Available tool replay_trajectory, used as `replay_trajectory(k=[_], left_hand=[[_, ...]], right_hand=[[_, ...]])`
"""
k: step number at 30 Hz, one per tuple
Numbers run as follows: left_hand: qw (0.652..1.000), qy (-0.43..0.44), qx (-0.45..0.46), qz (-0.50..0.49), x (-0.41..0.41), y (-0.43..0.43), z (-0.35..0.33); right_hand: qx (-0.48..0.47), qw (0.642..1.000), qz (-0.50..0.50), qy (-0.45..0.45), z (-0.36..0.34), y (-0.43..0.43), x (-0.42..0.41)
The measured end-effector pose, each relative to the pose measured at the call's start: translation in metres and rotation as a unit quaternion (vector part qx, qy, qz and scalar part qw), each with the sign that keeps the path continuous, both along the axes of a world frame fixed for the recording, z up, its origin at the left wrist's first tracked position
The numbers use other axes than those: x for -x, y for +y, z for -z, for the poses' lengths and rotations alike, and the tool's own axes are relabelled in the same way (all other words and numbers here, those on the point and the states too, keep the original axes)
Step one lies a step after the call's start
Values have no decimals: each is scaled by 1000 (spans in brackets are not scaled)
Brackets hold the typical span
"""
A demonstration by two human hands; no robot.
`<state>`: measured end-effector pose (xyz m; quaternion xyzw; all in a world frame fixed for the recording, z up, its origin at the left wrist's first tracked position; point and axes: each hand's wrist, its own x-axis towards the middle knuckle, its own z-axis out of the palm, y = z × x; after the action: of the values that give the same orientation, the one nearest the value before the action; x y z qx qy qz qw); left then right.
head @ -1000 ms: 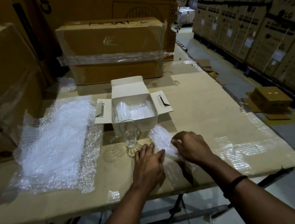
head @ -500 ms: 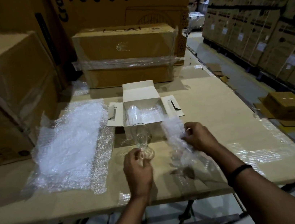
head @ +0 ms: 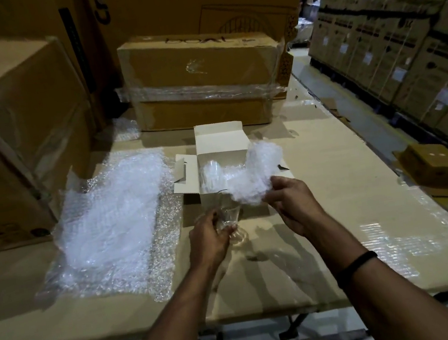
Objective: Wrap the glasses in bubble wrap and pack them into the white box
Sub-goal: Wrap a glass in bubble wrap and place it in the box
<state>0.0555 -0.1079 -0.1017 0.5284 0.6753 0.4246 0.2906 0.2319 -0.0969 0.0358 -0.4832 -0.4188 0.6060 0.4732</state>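
Fingers (head: 215,223) of the left hand (head: 211,242) are curling round a clear glass (head: 231,217), gripping its lower body. Its transparent foot is blending into the cardboard tabletop (head: 334,183), so whether it is touching down is unclear. The right hand (head: 293,203) is pinching the lower edge of a small bubble wrap piece (head: 258,173), which is standing up in front of the white box (head: 218,139) and covering most of its right flap. Inside the open box a wrapped bundle (head: 211,171) is showing, too blurred to count what it is holding. A larger bubble wrap sheet (head: 115,222) is lying well to the left. A black band (head: 357,265) is circling the right wrist.
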Motion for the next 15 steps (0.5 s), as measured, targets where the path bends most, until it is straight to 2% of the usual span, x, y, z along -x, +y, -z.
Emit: replay_trajectory(k=[2,4,6,8,11,13,15], left_hand=[[1000,-11,-3,3,0,1,2],[1000,-28,-6,-3,0,3,2],[999,-51,-4,1,1,5,5],[998,-58,0,3,0,6,9],[998,-65,-3,-11,0,7,10],[1000,-26,-12,-5,0,7,9],[1000,4,-24,4,0,6,10]], right_hand=[[-71,991,20,-110,4,6,15],[-163,949,50,-264,10,13,28],[-310,856,27,-414,18,20,37],[-389,744,-34,-542,16,20,42],[-412,599,-145,-671,5,17,46],[-354,558,-228,-715,1,21,49],[-287,549,-281,-733,-3,26,51]])
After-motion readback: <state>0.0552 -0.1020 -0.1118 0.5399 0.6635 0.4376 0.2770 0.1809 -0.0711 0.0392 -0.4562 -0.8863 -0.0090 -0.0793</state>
